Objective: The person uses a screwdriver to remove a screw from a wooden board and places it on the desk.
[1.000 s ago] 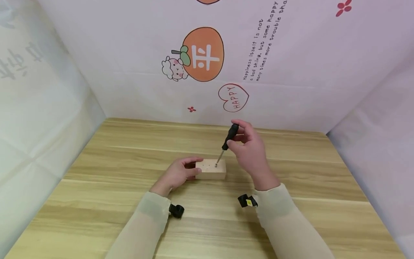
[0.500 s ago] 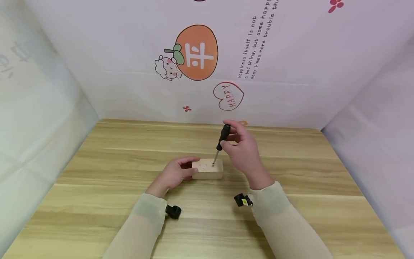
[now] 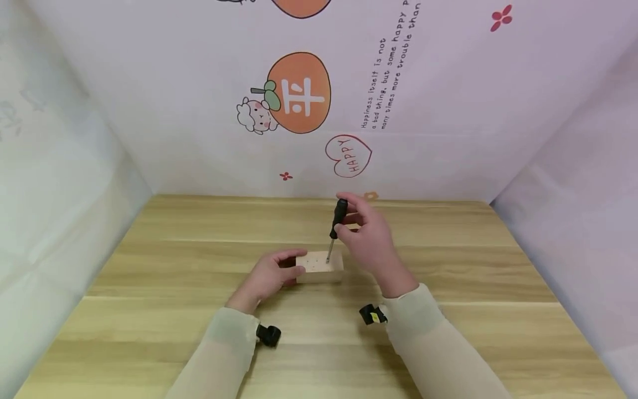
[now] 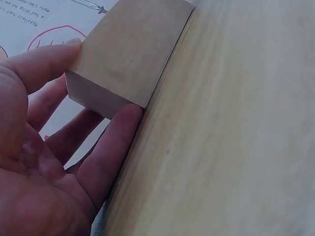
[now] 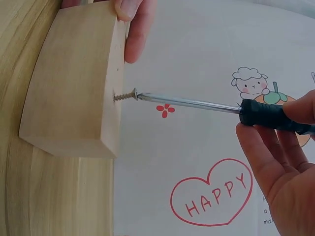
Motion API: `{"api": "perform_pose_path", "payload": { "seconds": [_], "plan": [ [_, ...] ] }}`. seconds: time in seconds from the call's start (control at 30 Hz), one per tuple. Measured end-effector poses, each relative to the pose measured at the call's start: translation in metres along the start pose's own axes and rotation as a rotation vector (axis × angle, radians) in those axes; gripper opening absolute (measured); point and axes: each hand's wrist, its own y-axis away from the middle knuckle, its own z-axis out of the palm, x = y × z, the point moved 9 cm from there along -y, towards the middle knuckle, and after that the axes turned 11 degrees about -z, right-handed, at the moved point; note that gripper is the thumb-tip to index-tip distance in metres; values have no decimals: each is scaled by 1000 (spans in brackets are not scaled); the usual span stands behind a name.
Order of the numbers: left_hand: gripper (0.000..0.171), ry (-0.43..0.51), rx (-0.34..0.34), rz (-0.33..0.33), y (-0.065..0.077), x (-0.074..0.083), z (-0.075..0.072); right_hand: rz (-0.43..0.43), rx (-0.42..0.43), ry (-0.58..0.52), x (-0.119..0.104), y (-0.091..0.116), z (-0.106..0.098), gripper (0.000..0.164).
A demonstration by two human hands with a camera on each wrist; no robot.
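Note:
A pale wooden block (image 3: 319,275) lies on the wood-grain table, with several small holes in its top. My left hand (image 3: 269,275) grips the block's left end between thumb and fingers; in the left wrist view the thumb (image 4: 54,61) lies along its upper edge. My right hand (image 3: 371,235) holds a screwdriver (image 5: 197,102) by its dark handle, the shaft slanting down to the block. A threaded screw (image 5: 126,95) stands partly out of the block's top near the right end. The screwdriver's tip meets the screw head.
The wood-grain table (image 3: 199,233) ends at a white printed sheet (image 3: 423,111) behind it, bearing cartoon drawings and writing. White cloth walls (image 3: 60,166) rise at both sides. Small black cameras sit on the left wrist (image 3: 269,335) and right wrist (image 3: 371,314).
The head view has shifted slightly. The screwdriver stands a little more upright than before, its tip still at the screw. My left hand keeps its grip on the block.

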Motion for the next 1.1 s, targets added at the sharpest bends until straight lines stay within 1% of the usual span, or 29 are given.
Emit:
{"api": "perform_pose_path", "payload": {
  "seconds": [0.1,0.17,0.23,0.33,0.43,0.5,0.6,0.7,0.97,1.1],
  "plan": [
    [39,-23,12,2,2,-1,1,-16,-22,18,-3,2,2,55],
    [39,-30,20,5,4,-6,1,-39,-42,35,-4,3,8,54],
    [39,-39,26,6,6,-11,1,-75,-66,50,-8,4,13,54],
    [40,-52,22,6,9,-13,2,-144,-103,89,-17,7,20,55],
    [40,-52,22,4,11,-11,2,-196,-126,138,-25,7,23,56],
    [40,-42,21,11,11,-7,2,-218,-132,167,-29,5,22,57],
    [40,-28,21,23,8,1,2,-241,-131,191,-32,0,20,58],
    [39,-20,24,25,9,5,1,-251,-131,206,-36,-1,19,57],
    [38,-40,30,25,7,2,1,-296,-166,205,-38,2,25,56],
    [39,-39,30,30,6,1,1,-312,-153,217,-37,3,24,56]
  ]
}}
